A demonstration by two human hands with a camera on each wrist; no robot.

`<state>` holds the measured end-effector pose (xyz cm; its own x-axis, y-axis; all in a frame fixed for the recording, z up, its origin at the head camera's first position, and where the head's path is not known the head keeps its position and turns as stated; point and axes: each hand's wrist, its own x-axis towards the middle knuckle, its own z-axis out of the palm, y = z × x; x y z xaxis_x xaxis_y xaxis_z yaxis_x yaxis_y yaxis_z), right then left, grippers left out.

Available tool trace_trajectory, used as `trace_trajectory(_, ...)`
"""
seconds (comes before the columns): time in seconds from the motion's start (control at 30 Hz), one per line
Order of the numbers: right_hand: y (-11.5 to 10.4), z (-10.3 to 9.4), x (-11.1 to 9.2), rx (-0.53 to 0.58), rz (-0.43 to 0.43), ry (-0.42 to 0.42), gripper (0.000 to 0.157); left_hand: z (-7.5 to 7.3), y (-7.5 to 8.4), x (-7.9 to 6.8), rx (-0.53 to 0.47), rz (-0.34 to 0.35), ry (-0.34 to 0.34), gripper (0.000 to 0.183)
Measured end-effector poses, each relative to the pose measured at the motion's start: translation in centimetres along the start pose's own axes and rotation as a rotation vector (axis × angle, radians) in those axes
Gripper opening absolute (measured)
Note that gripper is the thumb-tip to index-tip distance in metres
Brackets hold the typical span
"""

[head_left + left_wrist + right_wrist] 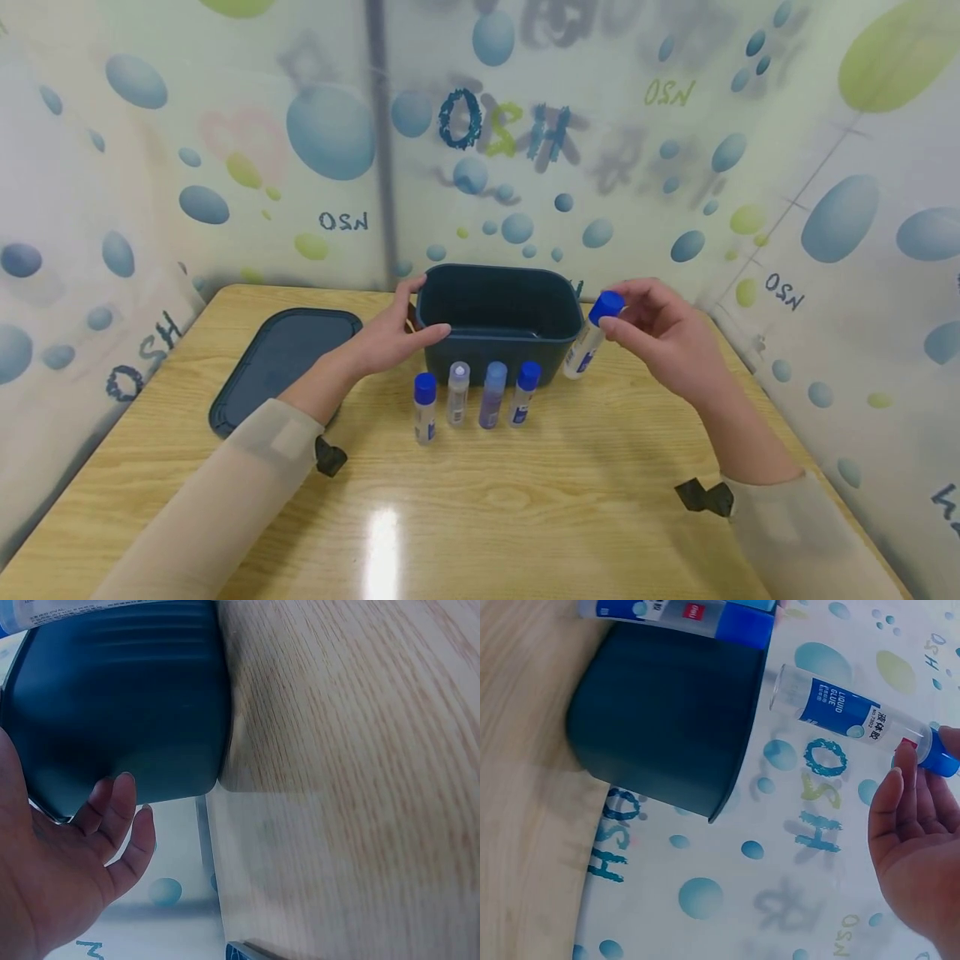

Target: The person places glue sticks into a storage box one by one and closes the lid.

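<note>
A dark teal plastic bin (498, 358) stands upright on the table, its mouth facing up. My left hand (386, 333) holds it at the left end, thumb over the front rim; in the left wrist view the fingers (124, 814) lie along its end wall. By its blue cap, my right hand (663, 333) pinches a clear liquid glue bottle (583, 350), tilted beside the bin's right end. The label (840, 709) of that bottle reads LIQUID GLUE in the right wrist view. Several similar glue bottles stand before the bin, including a blue-capped one (425, 408) and a purple-tinted one (492, 396).
A dark flat lid (288, 367) lies on the wooden table (480, 517) to the left of the bin. Patterned curtain walls (480, 183) close off the back and both sides of the table.
</note>
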<state>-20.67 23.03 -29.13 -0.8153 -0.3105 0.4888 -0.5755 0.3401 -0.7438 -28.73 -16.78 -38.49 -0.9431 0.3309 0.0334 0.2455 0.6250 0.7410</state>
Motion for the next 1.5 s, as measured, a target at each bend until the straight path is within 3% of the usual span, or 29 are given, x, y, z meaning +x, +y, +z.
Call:
trace_trajectory(0.33,-1.3,0.4,2.9,-0.025,0.060,0.012,0.028,0.0,0.0,0.0,-0.003,0.008,0.004,0.103)
trace_trajectory(0.6,-0.5,1.7,5.2,0.072,0.052,0.010,0.029,0.1,0.0,0.0,-0.003,0.011,-0.001,0.103)
trace_trajectory(0.9,1.5,3.7,7.9,-0.017,0.136,-0.028,0.037,0.1,0.0,0.0,-0.006,0.013,-0.001,0.103)
trace_trajectory(1.5,6.1,7.5,12.9,-0.078,0.203,-0.140,0.042,0.0,0.1,0.0,-0.007,-0.004,-0.005,0.104)
